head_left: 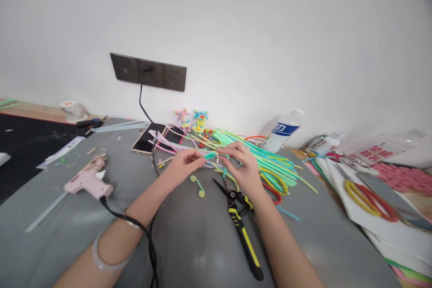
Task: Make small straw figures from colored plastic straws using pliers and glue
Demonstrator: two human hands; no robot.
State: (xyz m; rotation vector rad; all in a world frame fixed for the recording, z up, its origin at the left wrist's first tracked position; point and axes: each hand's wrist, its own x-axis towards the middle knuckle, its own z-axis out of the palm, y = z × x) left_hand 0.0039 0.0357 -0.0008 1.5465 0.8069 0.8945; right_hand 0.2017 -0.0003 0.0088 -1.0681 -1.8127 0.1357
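Note:
My left hand (185, 166) pinches a short teal pipe cleaner piece (209, 155) between thumb and fingertips. At the other end of this piece, the thumb and forefinger of my right hand (241, 166) close on it; their exact grip is partly hidden. Below my hands lies a small green pipe cleaner shape (197, 186) with a coiled ball at each end. Black-and-yellow pliers-like cutters (241, 227) rest beside my right forearm, jaws apart. Behind my hands spreads a bundle of green pipe cleaners (276, 166), with pink pipe cleaners (165, 140) to the left.
A pink glue gun (87, 182) lies at left, its black cord (148, 238) crossing under my left arm. Two small pipe cleaner figures (200, 121) stand by the wall near a phone (148, 138). A bottle (282, 131) and scissors (371, 202) are at right.

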